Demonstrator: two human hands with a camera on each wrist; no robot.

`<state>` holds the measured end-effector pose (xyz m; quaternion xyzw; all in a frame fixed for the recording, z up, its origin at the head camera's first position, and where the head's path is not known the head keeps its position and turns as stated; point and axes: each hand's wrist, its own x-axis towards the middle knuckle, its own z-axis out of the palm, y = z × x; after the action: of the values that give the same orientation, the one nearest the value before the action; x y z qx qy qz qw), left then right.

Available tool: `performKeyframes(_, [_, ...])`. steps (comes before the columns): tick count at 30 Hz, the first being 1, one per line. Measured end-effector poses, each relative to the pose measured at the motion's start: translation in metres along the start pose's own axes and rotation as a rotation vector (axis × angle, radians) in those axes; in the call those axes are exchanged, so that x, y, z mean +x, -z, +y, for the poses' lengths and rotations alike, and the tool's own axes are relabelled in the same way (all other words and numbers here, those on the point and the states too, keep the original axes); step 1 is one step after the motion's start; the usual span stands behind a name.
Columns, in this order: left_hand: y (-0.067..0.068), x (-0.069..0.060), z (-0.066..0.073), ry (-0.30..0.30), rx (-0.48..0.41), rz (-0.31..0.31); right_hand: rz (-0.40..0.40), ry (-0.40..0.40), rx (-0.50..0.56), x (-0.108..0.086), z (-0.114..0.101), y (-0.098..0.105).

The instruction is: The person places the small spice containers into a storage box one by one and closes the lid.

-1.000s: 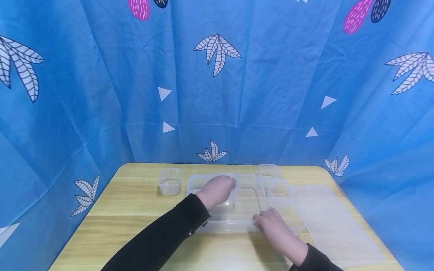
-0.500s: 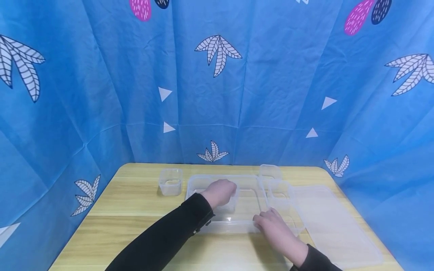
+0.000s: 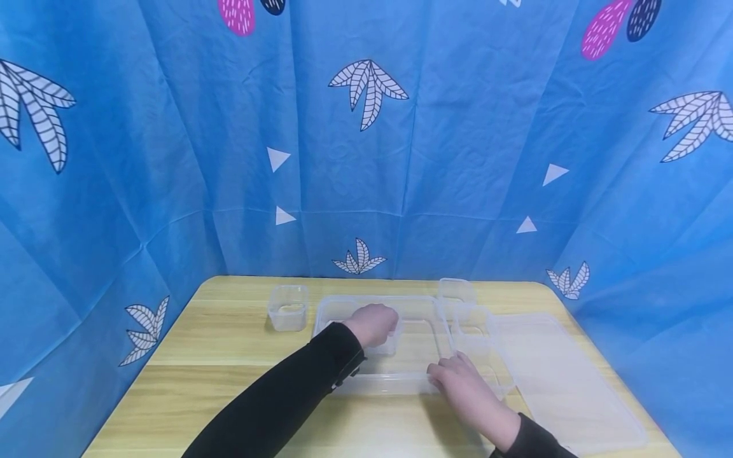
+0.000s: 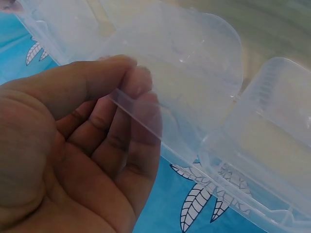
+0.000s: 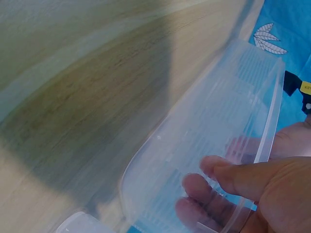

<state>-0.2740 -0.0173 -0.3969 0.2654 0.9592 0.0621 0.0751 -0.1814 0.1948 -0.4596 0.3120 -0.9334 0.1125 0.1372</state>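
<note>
My left hand (image 3: 373, 324) is inside the large clear box (image 3: 383, 383), toward its left half. In the left wrist view that hand (image 4: 102, 131) pinches the rim of a small clear container (image 4: 184, 63) between thumb and fingers. At the large box's front right corner is my right hand (image 3: 469, 394). The right wrist view shows the right hand's (image 5: 233, 189) thumb and fingers gripping the large box's wall (image 5: 194, 131) from both sides. The small container's base is partly hidden behind the left hand in the head view.
A small clear container (image 3: 288, 308) stands left of the large box. Another (image 3: 456, 291) stands at the back right, with more clear containers (image 3: 498, 362) in front of it. A flat translucent lid (image 3: 572, 381) lies on the wooden table (image 3: 172, 394) at the right. Behind hangs a blue curtain (image 3: 458, 159).
My left hand has lowered slightly with the small container, which now sits deeper in the large box. The right hand has stayed in place.
</note>
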Motion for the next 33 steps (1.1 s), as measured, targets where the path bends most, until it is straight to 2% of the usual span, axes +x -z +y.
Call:
performKeyframes(8, [-0.0066,0.0063,-0.0082,0.0,0.038,-0.023,0.018,0.012,0.011,-0.0005,-0.0003,0.0001])
performKeyframes(20, [-0.0018,0.004,-0.0062,0.013,0.031,-0.028,-0.005,-0.011,0.019,-0.0013,-0.002,0.0012])
performKeyframes(27, [-0.0017,0.0057,-0.0073,0.025,0.034,-0.017,0.02,0.015,0.01,-0.0013,-0.0005,-0.0005])
performKeyframes(33, [-0.0018,0.0062,-0.0083,0.036,0.003,-0.026,0.028,0.024,-0.001,-0.0012,0.0008,-0.0014])
